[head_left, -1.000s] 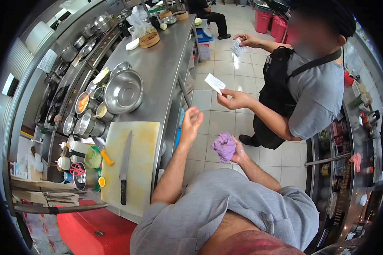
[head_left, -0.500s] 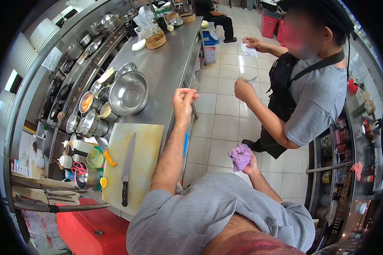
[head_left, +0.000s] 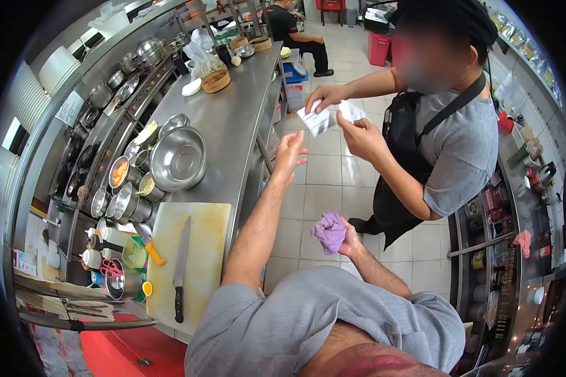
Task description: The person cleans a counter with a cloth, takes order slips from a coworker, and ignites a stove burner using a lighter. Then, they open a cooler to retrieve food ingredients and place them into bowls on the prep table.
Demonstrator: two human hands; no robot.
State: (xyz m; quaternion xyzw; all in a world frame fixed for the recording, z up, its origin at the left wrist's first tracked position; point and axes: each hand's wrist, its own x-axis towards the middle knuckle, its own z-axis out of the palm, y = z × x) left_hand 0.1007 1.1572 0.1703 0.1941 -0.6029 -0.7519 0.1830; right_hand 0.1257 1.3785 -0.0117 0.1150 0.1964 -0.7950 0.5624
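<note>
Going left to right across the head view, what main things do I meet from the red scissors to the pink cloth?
Red scissors, yellow-handled knife, black-handled knife, left hand, purple cloth, pink cloth.

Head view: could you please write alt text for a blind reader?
The right hand holds a crumpled purple cloth, while the open left hand is held out near paper slips in a co-worker's hands. At left, a black-handled knife lies on a cutting board.

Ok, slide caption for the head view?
Right hand holds purple cloth; left hand extended near a co-worker holding paper slips.
</note>
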